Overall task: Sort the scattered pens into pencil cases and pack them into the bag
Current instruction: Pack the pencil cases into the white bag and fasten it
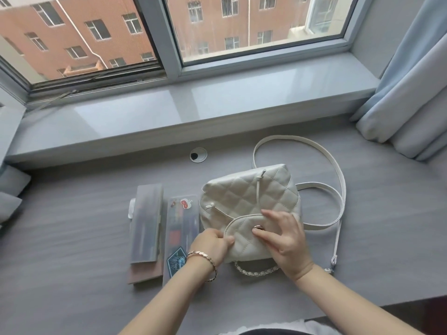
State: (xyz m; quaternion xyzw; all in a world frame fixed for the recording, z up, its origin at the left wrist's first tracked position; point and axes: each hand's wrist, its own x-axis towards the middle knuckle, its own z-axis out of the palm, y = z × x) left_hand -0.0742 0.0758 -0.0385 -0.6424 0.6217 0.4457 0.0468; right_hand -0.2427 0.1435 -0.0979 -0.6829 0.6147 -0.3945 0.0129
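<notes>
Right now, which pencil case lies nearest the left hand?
The stickered pencil case, right beside the bag; the plain frosted case lies farther left.

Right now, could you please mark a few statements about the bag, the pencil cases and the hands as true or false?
1. Both the frosted pencil case and the stickered pencil case lie outside the bag, on its left. True.
2. The right hand holds a pen. False: its fingers rest on the flap beside the snap.
3. The left hand pinches the flap's edge. True.
4. The strap lies on the windowsill. False: it loops on the desk.
5. The bracelet is on the right wrist. False: it is on the left wrist.
</notes>
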